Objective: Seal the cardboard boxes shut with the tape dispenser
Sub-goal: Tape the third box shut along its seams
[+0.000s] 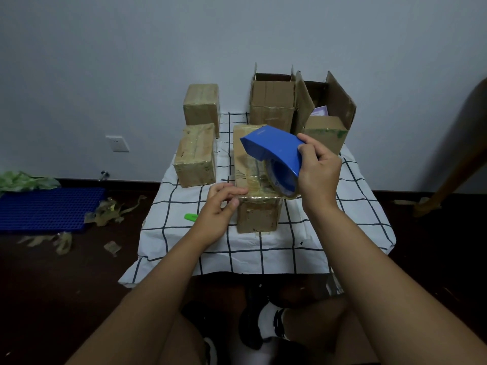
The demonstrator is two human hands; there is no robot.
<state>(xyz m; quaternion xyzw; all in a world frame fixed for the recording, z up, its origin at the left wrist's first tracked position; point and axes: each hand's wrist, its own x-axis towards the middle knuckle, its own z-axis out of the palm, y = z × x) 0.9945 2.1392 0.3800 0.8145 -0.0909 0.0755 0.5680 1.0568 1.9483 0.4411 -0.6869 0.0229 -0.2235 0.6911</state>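
Both my forearms reach out over the table (263, 259), covered in a white cloth with a black grid, against a pale wall. My right hand (317, 171) is raised, fingers curled round the blue tape dispenser (274, 151) above the near box (257, 196). My left hand (220, 206) rests loosely curled at that box's near left edge, fingertips touching the tape there. Two sealed boxes (196, 156) sit left; two open boxes (272, 101) stand far right.

Tape dispenser (274, 151): blue. Boxes (196, 155): brown cardboard. Worktop cloth (342, 219): white, black grid. Floor mat (50, 208), left of frame: blue.
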